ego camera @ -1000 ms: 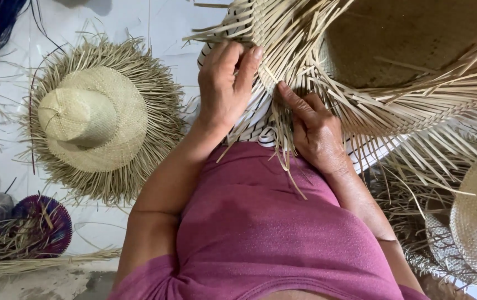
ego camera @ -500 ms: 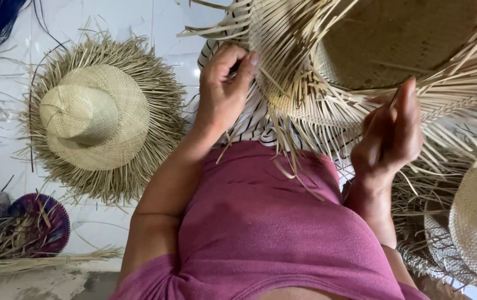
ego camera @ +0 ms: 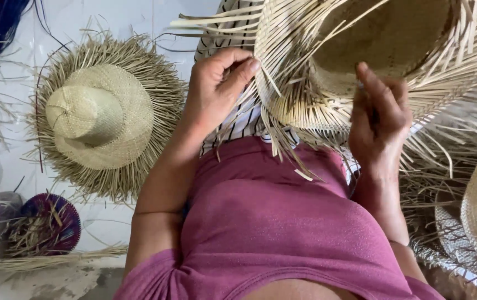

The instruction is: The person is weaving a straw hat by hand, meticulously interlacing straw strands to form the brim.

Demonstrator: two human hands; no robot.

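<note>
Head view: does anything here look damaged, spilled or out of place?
Nothing stands out. The straw hat held by the left hand and right hand has long loose strands round its brim, as does the hat on the floor: unfinished edges rather than damage, it seems. Straw scraps fill a purple basket.

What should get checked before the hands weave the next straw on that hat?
1. Left hand gripping the brim of the unfinished straw hat: ok, thumb and fingers pinch the strands.
2. Right hand has one strand picked out: ok, fingers closed on a thin strip.
3. Loose strands untangled: cannot tell, many cross each other.
4. Hat resting steady on the lap: ok.
5. Finished hat out of the way: ok, lies apart on the floor.
</note>
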